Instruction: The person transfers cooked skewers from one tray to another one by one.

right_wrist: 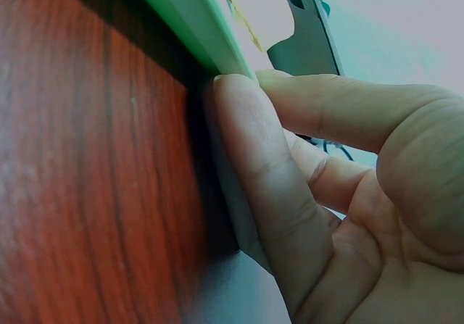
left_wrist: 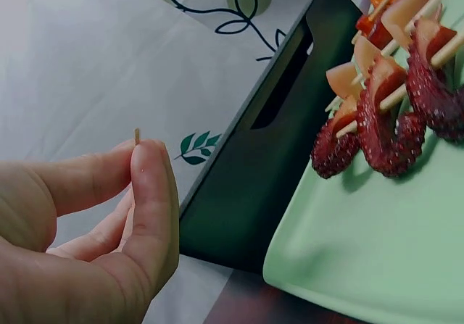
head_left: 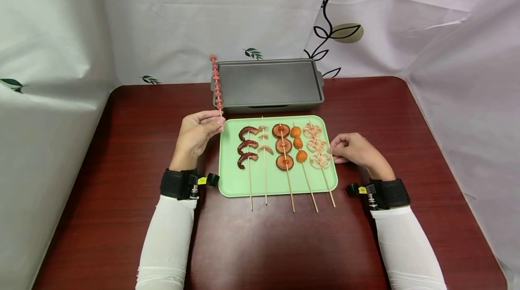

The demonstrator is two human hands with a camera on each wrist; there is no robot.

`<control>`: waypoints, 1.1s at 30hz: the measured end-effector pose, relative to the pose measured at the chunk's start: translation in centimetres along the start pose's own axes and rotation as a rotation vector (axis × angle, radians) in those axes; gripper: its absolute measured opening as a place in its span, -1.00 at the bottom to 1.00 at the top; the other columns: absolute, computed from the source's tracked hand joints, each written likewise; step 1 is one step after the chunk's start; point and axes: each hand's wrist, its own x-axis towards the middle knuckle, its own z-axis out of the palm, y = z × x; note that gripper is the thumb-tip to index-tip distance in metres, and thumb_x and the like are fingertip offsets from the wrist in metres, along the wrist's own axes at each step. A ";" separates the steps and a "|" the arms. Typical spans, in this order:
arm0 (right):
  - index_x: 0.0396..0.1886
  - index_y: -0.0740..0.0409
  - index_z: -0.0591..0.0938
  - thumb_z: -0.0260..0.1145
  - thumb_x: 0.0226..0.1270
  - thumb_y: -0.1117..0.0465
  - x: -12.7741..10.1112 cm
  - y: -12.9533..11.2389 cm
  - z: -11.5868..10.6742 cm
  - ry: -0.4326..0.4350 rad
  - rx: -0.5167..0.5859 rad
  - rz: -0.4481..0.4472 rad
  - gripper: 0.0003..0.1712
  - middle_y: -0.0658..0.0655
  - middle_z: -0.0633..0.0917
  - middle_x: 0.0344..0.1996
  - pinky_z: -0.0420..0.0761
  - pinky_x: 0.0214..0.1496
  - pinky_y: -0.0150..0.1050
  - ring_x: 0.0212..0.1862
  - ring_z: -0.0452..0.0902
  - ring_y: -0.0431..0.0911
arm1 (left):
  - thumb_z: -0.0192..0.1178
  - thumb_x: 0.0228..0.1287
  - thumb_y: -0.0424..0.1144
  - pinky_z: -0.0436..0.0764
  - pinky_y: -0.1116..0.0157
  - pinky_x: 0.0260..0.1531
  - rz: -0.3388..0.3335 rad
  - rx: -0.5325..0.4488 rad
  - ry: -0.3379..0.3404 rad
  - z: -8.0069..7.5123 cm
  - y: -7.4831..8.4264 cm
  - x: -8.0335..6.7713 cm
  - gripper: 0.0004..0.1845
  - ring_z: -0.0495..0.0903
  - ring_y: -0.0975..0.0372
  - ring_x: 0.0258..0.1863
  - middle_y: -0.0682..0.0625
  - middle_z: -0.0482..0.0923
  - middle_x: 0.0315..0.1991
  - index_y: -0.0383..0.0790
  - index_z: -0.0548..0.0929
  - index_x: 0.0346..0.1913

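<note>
Fingertips [left_wrist: 148, 166] of my left hand [head_left: 196, 136] pinch the bare end of a sausage skewer [head_left: 217, 85] between thumb and forefinger; in the left wrist view only the stick's tip pokes out above the thumb. I see the skewer standing nearly upright, its small pink pieces rising in front of the left end of the grill pan [head_left: 268, 83]. My right hand [head_left: 353, 149] rests on the table [head_left: 122, 154] with its fingers loosely curled, their tips pressed against the right rim of the green tray [head_left: 280, 186]; it holds nothing. On the tray lie five more skewers side by side, sticks pointing toward me: octopus [head_left: 247, 145], pale crescent slices [head_left: 264, 141], mushrooms [head_left: 283, 145], orange balls [head_left: 298, 143] and lotus root [head_left: 317, 145]. The grill pan sits just beyond the tray, against a white leaf-printed backdrop [head_left: 252, 10]. Both arms wear white sleeves and black wrist straps.
</note>
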 end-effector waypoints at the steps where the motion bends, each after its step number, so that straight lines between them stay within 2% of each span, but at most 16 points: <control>1: -0.06 0.44 0.61 0.36 0.46 0.28 0.0 0.0 0.0 -0.001 0.001 -0.001 -0.73 0.13 0.69 -0.39 0.81 -0.24 -0.31 -0.39 0.73 -0.22 | 0.23 0.30 -0.69 0.80 0.39 -0.36 0.002 -0.006 -0.006 0.0 0.1 0.0 -0.76 0.80 0.25 -0.43 -0.05 0.79 -0.39 -0.37 0.72 -0.11; 6: -0.06 0.44 0.61 0.36 0.46 0.27 0.0 -0.1 0.0 -0.005 0.010 -0.002 -0.73 0.14 0.69 -0.39 0.81 -0.24 -0.31 -0.39 0.72 -0.21 | 0.26 0.28 -0.69 0.81 0.34 -0.36 0.021 -0.019 -0.022 0.1 0.3 -0.3 -0.79 0.80 0.23 -0.45 -0.09 0.80 -0.37 -0.38 0.75 -0.16; 11: -0.06 0.44 0.61 0.36 0.46 0.26 0.0 -0.2 0.0 -0.006 0.008 0.003 -0.72 0.13 0.69 -0.39 0.81 -0.24 -0.31 -0.39 0.72 -0.22 | 0.27 0.27 -0.68 0.81 0.35 -0.35 0.029 0.012 -0.020 0.1 0.4 -0.8 -0.76 0.80 0.24 -0.44 -0.05 0.81 -0.34 -0.32 0.77 -0.19; 13: -0.06 0.44 0.61 0.36 0.46 0.26 0.0 -0.2 0.0 -0.008 0.009 0.003 -0.72 0.12 0.69 -0.39 0.81 -0.24 -0.31 -0.39 0.72 -0.22 | 0.28 0.26 -0.68 0.81 0.35 -0.35 0.031 0.037 -0.018 0.1 0.4 -1.0 -0.77 0.80 0.25 -0.44 -0.03 0.81 -0.33 -0.33 0.77 -0.17; 16: -0.07 0.43 0.62 0.37 0.46 0.25 -0.1 -0.2 0.0 -0.007 0.008 0.002 -0.72 0.12 0.69 -0.40 0.81 -0.24 -0.32 -0.39 0.72 -0.22 | 0.29 0.27 -0.66 0.81 0.35 -0.34 0.026 0.075 -0.027 0.2 0.5 -1.4 -0.77 0.80 0.26 -0.44 -0.03 0.81 -0.33 -0.47 0.73 -0.05; 20: -0.06 0.43 0.62 0.36 0.46 0.26 -0.1 -0.1 0.0 -0.005 0.000 -0.001 -0.73 0.12 0.69 -0.40 0.81 -0.24 -0.31 -0.39 0.73 -0.23 | 0.29 0.28 -0.65 0.81 0.34 -0.33 0.008 0.150 -0.039 0.4 0.6 -2.1 -0.66 0.79 0.27 -0.45 0.01 0.80 -0.37 -0.65 0.59 0.11; 28: -0.06 0.44 0.61 0.36 0.46 0.27 -0.1 -0.1 0.0 -0.006 -0.002 -0.002 -0.73 0.13 0.70 -0.39 0.81 -0.23 -0.31 -0.38 0.74 -0.23 | 0.27 0.30 -0.62 0.83 0.27 -0.24 -0.011 0.324 -0.097 0.5 0.5 -3.4 -0.66 0.77 0.28 -0.44 0.04 0.75 -0.38 -0.69 0.57 0.11; 33: -0.06 0.44 0.61 0.36 0.46 0.27 -0.1 -0.1 0.0 -0.007 -0.005 -0.003 -0.73 0.12 0.71 -0.40 0.81 -0.23 -0.31 -0.38 0.74 -0.22 | 0.27 0.28 -0.62 0.83 0.24 -0.24 -0.031 0.359 -0.129 0.6 0.0 -4.1 -0.65 0.77 0.26 -0.43 -0.01 0.74 -0.36 -0.70 0.57 0.11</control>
